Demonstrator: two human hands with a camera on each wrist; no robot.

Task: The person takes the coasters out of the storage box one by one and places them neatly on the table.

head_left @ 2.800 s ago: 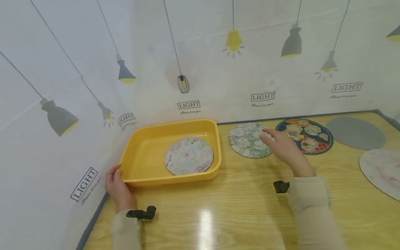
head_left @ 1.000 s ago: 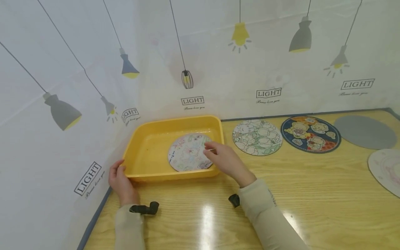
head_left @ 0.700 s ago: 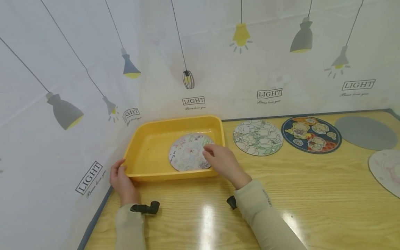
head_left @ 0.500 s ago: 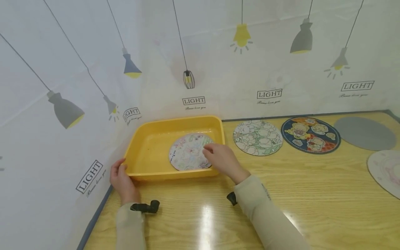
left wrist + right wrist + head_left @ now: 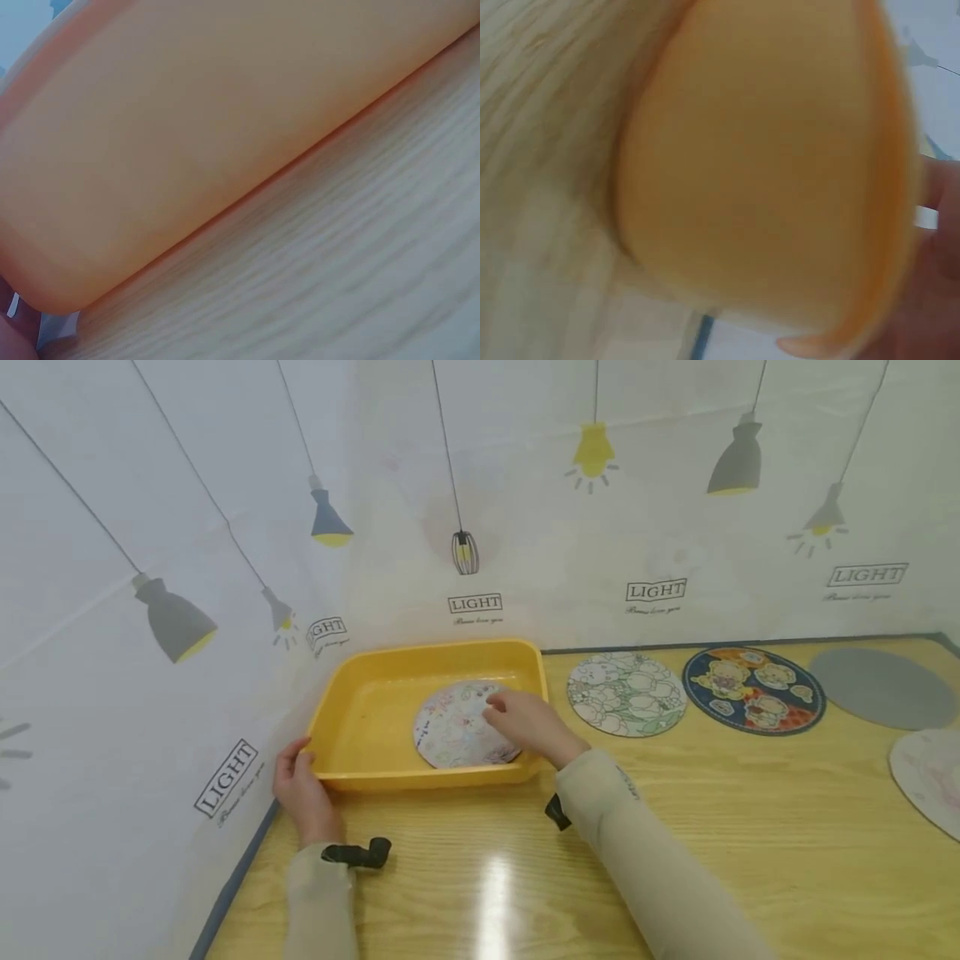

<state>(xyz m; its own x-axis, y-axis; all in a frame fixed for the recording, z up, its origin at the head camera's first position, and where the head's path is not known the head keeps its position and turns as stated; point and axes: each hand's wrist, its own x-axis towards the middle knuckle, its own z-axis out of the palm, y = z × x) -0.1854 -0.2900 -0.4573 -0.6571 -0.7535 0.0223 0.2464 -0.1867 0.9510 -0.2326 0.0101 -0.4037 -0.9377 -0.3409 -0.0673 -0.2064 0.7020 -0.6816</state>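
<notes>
Head view: left hand [image 5: 298, 789] gripping near-left corner of yellow tray [image 5: 352, 727] on wooden table [image 5: 750, 827]; right hand [image 5: 525, 724], fingers curled, on pale round mat [image 5: 457, 731] inside tray. Left wrist: blurred tray wall [image 5: 187, 135] above table. Right wrist: blurred tray corner [image 5: 765, 165]; grip not discernible.

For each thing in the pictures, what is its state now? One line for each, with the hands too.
yellow tray: upright on the table, one disc inside.
pastel disc: flat in the tray, under the right hand.
left hand: grips the tray's near left corner.
right hand: rests on the pastel disc.
green floral disc: flat on the table.
dark cartoon disc: flat on the table.
grey disc: flat on the table.
</notes>
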